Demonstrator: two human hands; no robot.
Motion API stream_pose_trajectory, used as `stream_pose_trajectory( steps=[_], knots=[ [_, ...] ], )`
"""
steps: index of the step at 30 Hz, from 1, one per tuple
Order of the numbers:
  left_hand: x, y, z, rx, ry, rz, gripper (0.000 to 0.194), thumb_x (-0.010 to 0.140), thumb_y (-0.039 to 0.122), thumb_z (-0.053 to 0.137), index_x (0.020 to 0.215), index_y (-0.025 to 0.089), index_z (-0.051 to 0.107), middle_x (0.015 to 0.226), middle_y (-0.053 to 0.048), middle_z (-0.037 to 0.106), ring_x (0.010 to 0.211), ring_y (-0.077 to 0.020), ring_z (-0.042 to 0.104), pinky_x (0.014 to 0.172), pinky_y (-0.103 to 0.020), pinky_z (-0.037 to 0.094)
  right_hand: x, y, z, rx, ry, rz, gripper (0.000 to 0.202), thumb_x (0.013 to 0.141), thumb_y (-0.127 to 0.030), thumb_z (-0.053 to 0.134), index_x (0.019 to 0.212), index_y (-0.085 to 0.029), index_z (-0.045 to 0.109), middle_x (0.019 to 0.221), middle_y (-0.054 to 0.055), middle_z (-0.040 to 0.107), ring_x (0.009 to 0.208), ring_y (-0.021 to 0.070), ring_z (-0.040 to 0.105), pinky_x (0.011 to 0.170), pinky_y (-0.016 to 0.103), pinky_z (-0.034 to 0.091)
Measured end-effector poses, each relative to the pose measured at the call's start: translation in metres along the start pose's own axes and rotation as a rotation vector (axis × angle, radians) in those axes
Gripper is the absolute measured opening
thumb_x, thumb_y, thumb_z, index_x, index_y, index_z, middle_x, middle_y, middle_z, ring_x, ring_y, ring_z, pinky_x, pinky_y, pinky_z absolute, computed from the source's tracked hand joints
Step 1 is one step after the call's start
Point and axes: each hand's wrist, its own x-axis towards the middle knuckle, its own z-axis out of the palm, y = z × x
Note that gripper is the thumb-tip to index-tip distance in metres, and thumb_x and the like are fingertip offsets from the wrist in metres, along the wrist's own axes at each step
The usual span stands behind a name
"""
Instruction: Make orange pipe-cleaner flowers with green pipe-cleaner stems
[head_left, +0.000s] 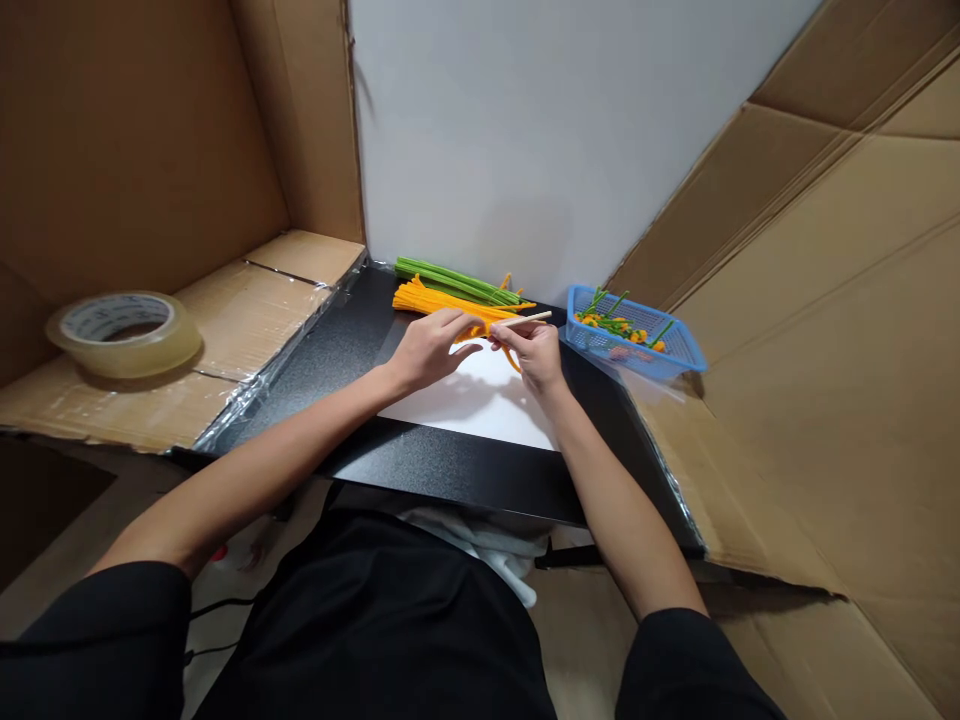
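Observation:
My right hand (538, 357) is closed around a thin pale stick (529, 320), which points up to the right. An orange pipe cleaner (511, 358) hangs in a curve by the right fingertips, at the stick. My left hand (433, 350) is just to the left, its fingers bent and its thumb apart from them, close to the orange strands; a grip on them is not visible. Behind the hands lie a bundle of orange pipe cleaners (424, 298) and a bundle of green pipe cleaners (454, 281). White paper (465, 410) lies below the hands.
A blue plastic basket (637, 368) holding small orange and green pipe-cleaner pieces stands at the right back of the black table (450, 470). On the left cardboard ledge (225, 330) sits a roll of clear tape (124, 335). Cardboard walls rise on both sides, with a white panel (525, 120) behind.

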Motion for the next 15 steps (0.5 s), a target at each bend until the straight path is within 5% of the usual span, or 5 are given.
stream_pose_trajectory(
  steps=[15],
  knots=[
    [0.0013,0.0010,-0.0023,0.057,0.051,0.025,0.016,0.095,0.023,0.054,0.095,0.017,0.069,0.085,-0.005,0.072,0.077,-0.0156,0.065,0.068,-0.026,0.048,-0.0029,0.0009,0.0073,-0.027,-0.100,0.036,0.039,0.062,-0.052,0.088,0.075,-0.017,0.075,0.067,0.002,0.072,0.061,0.0153,0.067,0.071,0.032,0.057]
  ],
)
